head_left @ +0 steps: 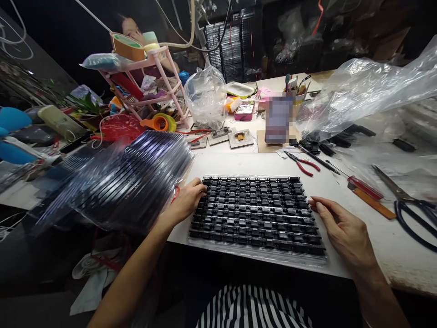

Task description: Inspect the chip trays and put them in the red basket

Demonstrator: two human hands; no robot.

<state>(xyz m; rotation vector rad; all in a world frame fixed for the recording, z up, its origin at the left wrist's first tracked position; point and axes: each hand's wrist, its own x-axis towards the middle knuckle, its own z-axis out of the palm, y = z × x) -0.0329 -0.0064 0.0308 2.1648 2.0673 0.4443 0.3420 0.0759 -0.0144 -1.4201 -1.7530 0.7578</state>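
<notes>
Your bench (246, 161) is bright, its white top lit seemingly from above, while the background and the space below its front edge sink to near black. You get streaks of glare along the plastic-wrapped stack (143, 175) and pale highlights over the clear sheeting (368, 89). Detail stays readable in the dark tray of parts (256, 216). Toward the corners your wide view stretches and softens, blurring the blue objects (13, 119). Coarse pixel squares mask the upright panel (278, 118).
</notes>
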